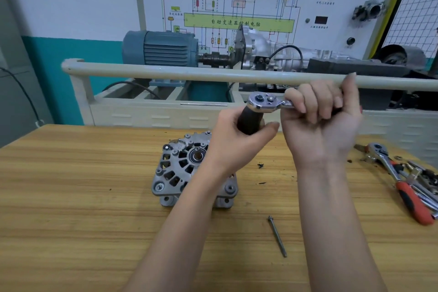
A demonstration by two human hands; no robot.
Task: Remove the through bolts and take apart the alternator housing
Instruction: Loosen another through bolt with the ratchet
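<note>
Both hands are raised above the table, and I am watching them work on one ratchet. My left hand is wrapping its fingers and thumb round a dark cylindrical piece hanging under the ratchet head; I cannot tell whether it is a socket or a grip. My right hand is curling tightly round the ratchet handle, which is hidden inside the fist, so only the shiny head is sticking out to the left.

Under my left forearm the alternator is sitting on the wooden table, face up, with its shaft hole and cooling slots showing. One bolt head is showing at its upper left corner; the right side is partly hidden by my arm. Nearer to me and to the right, one long bolt is lying loose on the table, well apart from the alternator, head pointing away from me.

At the right edge a second ratchet with a red handle is lying across a heap of small tools and parts, too jumbled to name singly.

Beyond the table a pale railed frame is holding a blue motor coupled to a silver gearbox, and a wiring diagram board is standing behind them
</note>
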